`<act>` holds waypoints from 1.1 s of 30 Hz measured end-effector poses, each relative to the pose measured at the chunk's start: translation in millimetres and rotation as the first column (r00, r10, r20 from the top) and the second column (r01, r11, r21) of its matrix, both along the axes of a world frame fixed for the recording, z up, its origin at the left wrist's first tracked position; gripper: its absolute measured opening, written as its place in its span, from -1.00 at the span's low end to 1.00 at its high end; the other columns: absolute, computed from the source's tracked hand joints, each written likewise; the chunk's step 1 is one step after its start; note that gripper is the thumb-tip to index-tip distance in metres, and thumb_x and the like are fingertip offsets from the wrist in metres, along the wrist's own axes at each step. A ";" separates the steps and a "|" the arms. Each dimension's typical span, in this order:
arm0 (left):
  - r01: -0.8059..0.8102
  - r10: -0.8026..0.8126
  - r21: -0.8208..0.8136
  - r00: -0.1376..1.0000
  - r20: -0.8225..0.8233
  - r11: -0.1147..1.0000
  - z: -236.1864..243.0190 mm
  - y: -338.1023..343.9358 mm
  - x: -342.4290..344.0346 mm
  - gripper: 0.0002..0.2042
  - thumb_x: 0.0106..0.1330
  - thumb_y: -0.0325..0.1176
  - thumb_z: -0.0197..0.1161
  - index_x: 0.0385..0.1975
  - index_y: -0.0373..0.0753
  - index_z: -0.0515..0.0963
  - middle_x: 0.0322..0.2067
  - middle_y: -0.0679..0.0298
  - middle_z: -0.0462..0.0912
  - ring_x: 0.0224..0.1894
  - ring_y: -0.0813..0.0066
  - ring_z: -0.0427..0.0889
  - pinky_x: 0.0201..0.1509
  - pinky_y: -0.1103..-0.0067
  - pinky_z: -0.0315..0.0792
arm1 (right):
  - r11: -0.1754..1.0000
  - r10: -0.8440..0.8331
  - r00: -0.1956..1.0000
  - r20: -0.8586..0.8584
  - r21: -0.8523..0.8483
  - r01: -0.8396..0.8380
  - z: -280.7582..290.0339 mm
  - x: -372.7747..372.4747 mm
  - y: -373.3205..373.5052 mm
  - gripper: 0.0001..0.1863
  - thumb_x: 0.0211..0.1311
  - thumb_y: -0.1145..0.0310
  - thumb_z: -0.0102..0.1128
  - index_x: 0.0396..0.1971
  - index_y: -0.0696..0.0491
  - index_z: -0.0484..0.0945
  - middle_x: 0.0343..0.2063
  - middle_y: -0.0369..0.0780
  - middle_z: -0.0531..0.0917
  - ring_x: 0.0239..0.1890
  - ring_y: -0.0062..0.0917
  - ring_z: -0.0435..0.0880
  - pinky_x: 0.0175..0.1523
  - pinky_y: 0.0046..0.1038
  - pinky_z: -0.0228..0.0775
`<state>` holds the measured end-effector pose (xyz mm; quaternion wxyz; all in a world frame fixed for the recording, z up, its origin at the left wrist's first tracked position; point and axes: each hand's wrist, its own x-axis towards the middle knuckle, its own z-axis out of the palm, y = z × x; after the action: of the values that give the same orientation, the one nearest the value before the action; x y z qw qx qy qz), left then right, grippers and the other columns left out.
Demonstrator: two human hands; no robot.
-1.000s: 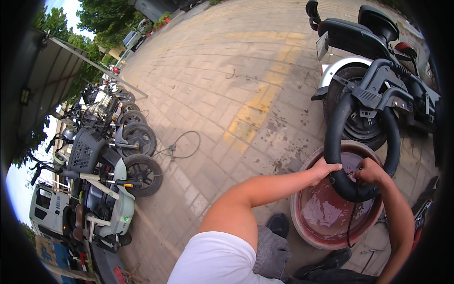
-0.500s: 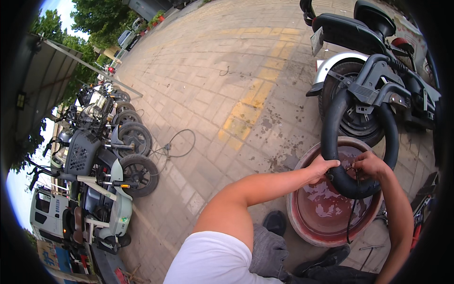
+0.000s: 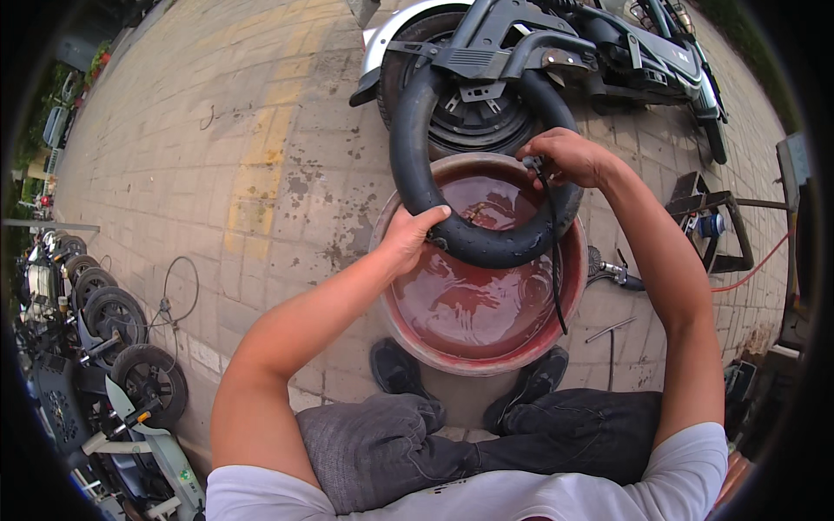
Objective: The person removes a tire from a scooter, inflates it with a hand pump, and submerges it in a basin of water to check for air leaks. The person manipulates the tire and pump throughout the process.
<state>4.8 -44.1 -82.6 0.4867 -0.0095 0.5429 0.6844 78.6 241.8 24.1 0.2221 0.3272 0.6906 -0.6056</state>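
Observation:
An inflated black inner tube [image 3: 412, 148] hangs from the rear of a tipped scooter, its wet lower curve over a round red basin [image 3: 388, 304] of water. My left hand [image 3: 413, 234] is closed round the tube's lower left side, thumb on top. My right hand [image 3: 569, 158] is at the tube's right side, fingers pinching a thin black hose [image 3: 556, 260] near a small grey fitting [image 3: 532, 162]. The hose hangs down over the basin's right side, its lower end near the rim. Whether the fitting is joined to the tube I cannot tell.
The scooter's rear wheel [image 3: 452, 122] and frame [image 3: 521, 52] stand just beyond the basin. On the paving to the right are a thin metal tool [image 3: 610, 330], a hose fitting [image 3: 615, 271] and a dark metal stand [image 3: 721, 221]. Parked scooters [image 3: 113, 317] line the left.
My view has swung right, so basin and tube sit nearer the middle. My right hand has moved from inside the tube's lower curve to its right side, still holding the hose. My left hand keeps its grip.

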 end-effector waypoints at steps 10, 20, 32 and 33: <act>0.012 -0.058 0.160 0.958 0.282 0.987 2.0 1.0 18.5 -0.53 0.23 -0.22 0.40 0.08 -0.18 0.40 -0.01 0.22 0.56 0.10 0.31 0.52 0.25 0.21 0.37 | 0.808 0.015 0.990 -0.142 -0.582 -0.096 -9.7 38.9 2.1 -0.65 0.35 0.39 0.12 0.08 0.21 0.45 -0.18 -0.13 0.62 -0.07 -0.33 0.68 -0.04 -0.20 0.61; -0.103 0.081 0.114 0.981 0.177 0.988 4.2 3.5 10.7 -0.64 0.25 -0.49 0.30 0.03 -0.27 0.43 -0.08 0.17 0.61 -0.06 0.30 0.65 0.04 0.30 0.59 | 0.775 0.026 0.994 -0.108 -0.626 -0.088 -19.8 38.3 -6.2 -0.67 0.33 0.40 0.12 0.00 0.28 0.51 -0.34 -0.17 0.58 -0.31 -0.38 0.66 -0.11 -0.13 0.65; -0.201 0.125 0.207 0.935 0.333 0.957 17.8 8.9 6.7 -0.55 0.22 -0.39 0.38 0.09 -0.23 0.42 -0.04 0.19 0.60 0.04 0.26 0.59 0.24 0.24 0.42 | 0.937 -0.153 0.984 -0.089 -0.331 0.116 -6.2 4.1 -40.3 -0.76 0.26 0.33 0.20 -0.27 0.23 0.56 -0.48 -0.19 0.55 -0.49 -0.45 0.65 -0.42 -0.34 0.63; -0.173 0.056 0.308 0.933 0.354 0.936 24.3 9.3 11.5 -0.51 0.21 -0.34 0.40 0.12 -0.19 0.39 -0.02 0.20 0.59 0.10 0.24 0.54 0.30 0.21 0.34 | 0.946 -0.140 0.985 -0.097 -0.306 0.104 -6.2 0.1 -41.0 -0.75 0.27 0.33 0.20 -0.25 0.24 0.56 -0.50 -0.21 0.55 -0.51 -0.48 0.65 -0.45 -0.37 0.62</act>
<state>16.3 -34.8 -58.3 0.5263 -0.0769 0.3251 0.7819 78.7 200.8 18.0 0.1902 0.2959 0.5809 -0.7340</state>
